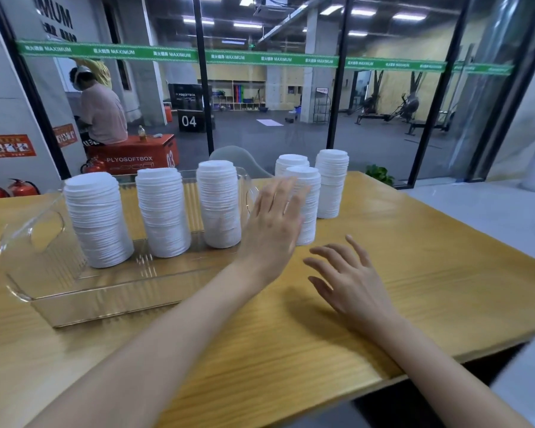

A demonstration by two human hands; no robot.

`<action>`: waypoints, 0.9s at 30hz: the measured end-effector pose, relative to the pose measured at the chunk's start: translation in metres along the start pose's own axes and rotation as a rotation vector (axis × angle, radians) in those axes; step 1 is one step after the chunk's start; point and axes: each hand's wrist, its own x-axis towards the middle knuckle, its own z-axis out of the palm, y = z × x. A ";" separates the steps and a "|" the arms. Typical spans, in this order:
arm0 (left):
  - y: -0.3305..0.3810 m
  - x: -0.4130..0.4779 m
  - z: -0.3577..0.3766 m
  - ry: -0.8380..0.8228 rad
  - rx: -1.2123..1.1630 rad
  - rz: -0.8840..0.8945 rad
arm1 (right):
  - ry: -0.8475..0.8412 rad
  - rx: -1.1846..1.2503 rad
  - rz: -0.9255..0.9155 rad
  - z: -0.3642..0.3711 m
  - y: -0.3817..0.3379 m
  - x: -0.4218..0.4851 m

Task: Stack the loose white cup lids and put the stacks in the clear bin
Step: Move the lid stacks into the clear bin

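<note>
- Three tall stacks of white cup lids stand upright in a row inside the clear bin [105, 299]: a left stack [96, 220], a middle stack [162, 211] and a right stack [218, 205]
- Three more stand on the wooden table [430, 273] just right of the bin: a near stack [310, 208], a far stack [291, 163] behind it and an outer stack [332, 183]
- The left hand [272, 223], fingers straight and released, covers the near stack's left side; it is blurred, so contact cannot be told
- The right hand [349, 282] hovers over the table, fingers spread and relaxed, holding nothing
- A glass wall [275, 97] stands behind the table
</note>
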 end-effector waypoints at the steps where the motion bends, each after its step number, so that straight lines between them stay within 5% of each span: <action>1: 0.009 -0.001 0.008 0.001 -0.023 0.005 | -0.006 -0.012 0.037 0.001 0.008 -0.005; 6: 0.034 -0.013 0.055 -0.063 -0.136 -0.012 | -0.174 -0.027 0.300 0.010 0.040 -0.016; 16: 0.015 -0.036 0.084 -0.082 -0.281 -0.454 | -0.561 0.319 0.683 0.048 0.061 0.025; 27: 0.017 -0.039 0.081 -0.087 -0.310 -0.468 | -0.547 0.748 0.867 0.102 0.076 0.047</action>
